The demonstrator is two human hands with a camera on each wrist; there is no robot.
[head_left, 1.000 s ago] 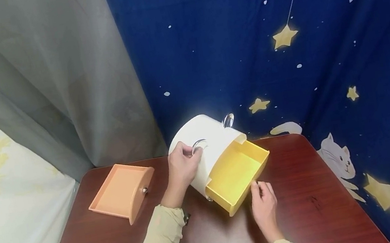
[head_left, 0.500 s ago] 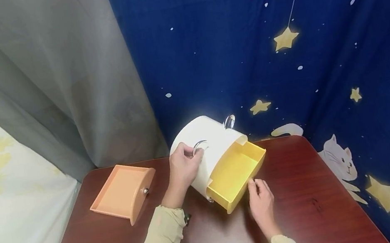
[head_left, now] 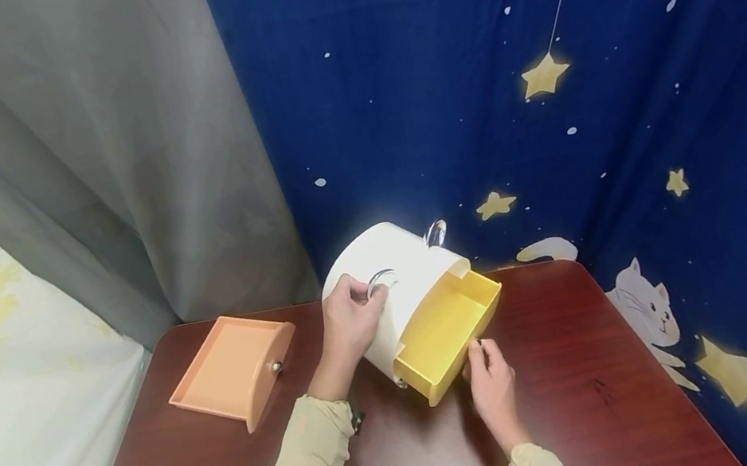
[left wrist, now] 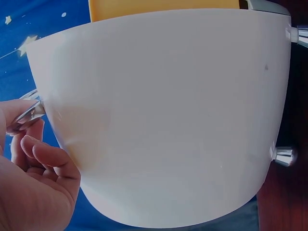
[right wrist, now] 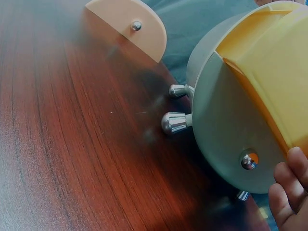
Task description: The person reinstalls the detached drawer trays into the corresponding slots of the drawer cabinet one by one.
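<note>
On the red table [head_left: 588, 410], a white box [head_left: 402, 277] lies tipped, with its yellow drawer [head_left: 446, 331] pulled out. The left hand [head_left: 347, 325] grips the box's silver ring [head_left: 377, 281]. The right hand [head_left: 491, 388] pinches the drawer's front edge, and an orange drawer [head_left: 230, 367] sits well apart to the left.

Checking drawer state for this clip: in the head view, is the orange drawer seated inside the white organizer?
No, the orange drawer lies apart on the table, left of the white organizer.
</note>
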